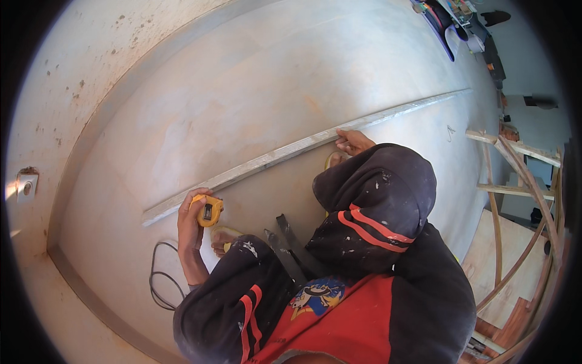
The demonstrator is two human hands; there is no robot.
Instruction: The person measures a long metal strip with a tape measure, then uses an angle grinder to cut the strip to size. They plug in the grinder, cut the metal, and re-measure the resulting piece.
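A long, pale grey straight bar (pixel 267 159) lies slantwise across the floor in front of me, its far end to the right. My left hand (pixel 193 225) is closed around a yellow tape measure (pixel 212 211), held beside the bar near its left end. No drawn-out blade can be made out. Farther along, my right hand (pixel 354 142) has its fingers at the bar's near edge, index finger on top and the others curled. Whether something thin is also pinched there is too small to tell. My knees are bent, and my feet stand just behind the bar.
A thin dark cable (pixel 159 284) lies coiled left of my left forearm. The stained wall (pixel 91 67) curves along the left, with a socket (pixel 26 187) low on it. A wooden frame (pixel 515 151) stands at right. Assorted items (pixel 451 24) sit far right. Black straps (pixel 291 242) hang between my legs.
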